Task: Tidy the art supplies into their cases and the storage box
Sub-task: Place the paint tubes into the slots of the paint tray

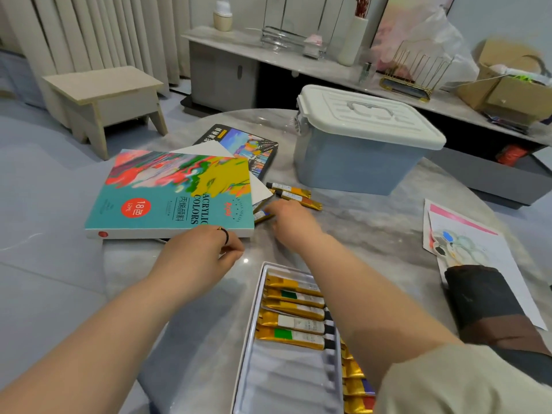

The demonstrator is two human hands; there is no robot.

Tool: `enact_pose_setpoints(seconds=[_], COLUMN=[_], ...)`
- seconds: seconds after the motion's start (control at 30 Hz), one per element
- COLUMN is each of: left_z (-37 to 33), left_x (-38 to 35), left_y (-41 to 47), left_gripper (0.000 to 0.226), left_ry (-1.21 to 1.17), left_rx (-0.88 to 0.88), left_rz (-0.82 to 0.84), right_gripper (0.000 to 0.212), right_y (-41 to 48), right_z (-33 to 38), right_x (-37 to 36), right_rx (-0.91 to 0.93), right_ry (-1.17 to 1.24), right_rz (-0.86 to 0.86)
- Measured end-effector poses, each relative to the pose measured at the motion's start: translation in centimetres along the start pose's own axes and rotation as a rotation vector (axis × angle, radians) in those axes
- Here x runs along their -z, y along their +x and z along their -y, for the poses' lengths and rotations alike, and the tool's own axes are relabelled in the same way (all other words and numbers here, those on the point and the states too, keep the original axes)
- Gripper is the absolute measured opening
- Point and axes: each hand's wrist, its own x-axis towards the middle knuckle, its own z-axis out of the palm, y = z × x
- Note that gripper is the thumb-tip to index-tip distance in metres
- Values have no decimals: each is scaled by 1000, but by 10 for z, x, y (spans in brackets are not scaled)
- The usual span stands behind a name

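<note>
Gold foil paint tubes (294, 324) lie side by side in a white moulded plastic tray (249, 330) at 6 o'clock on the grey marbled table (373, 228). Each tube's long axis runs across the tray, with its black cap toward 3 o'clock and its crimped flat tail toward 9 o'clock. The tray's own long axis runs from 12 to 6, and ribbed slots show at its near end.

Two loose tubes (294, 195) lie parallel near the table's centre, long axes from 10 to 4 o'clock, caps toward 10. A third tube (263, 216), blue-banded, is partly tucked under the corner of the acrylic case (167, 189).

The right hand (294, 224), back upward, reaches toward 11 o'clock and its fingertips meet the third tube; whether they pinch it cannot be told. The two loose tubes lie just beyond this hand, at its 1 o'clock.

The left hand (194, 258), wearing a dark ring (224, 234), has curled fingers closed against the thumb at the case's near edge; a grip cannot be confirmed.

The case is flat, rectangular and glossy teal with swirled colour, at 10 o'clock, overlapping a black pad (254, 147).

The storage box (352, 162), translucent blue-grey plastic with its ribbed white lid on, stands at 1 o'clock.

A paint-daubed sheet (478, 243) lies at 3 o'clock, with a dark fabric roll (484, 303) on it at 4.
</note>
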Motion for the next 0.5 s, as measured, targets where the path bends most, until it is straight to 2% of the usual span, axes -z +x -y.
enact_pose_setpoints(seconds=[0.17, 0.37, 0.43, 0.5], left_z=[7, 3, 1, 2], left_x=[2, -5, -7, -8], left_y=[0, 0, -1, -3], left_gripper=[23, 22, 22, 23], left_ry=[31, 37, 45, 37], left_rx=[-6, 6, -1, -3], left_rz=[-2, 9, 11, 0], right_gripper=[37, 31, 29, 11], right_y=[17, 10, 0, -15], right_z=[2, -6, -11, -16], right_x=[-15, -15, -9, -2], right_rx=[56, 52, -19, -103], right_ry=[-63, -219, -145, 60], right_rz=[-55, -14, 34, 23])
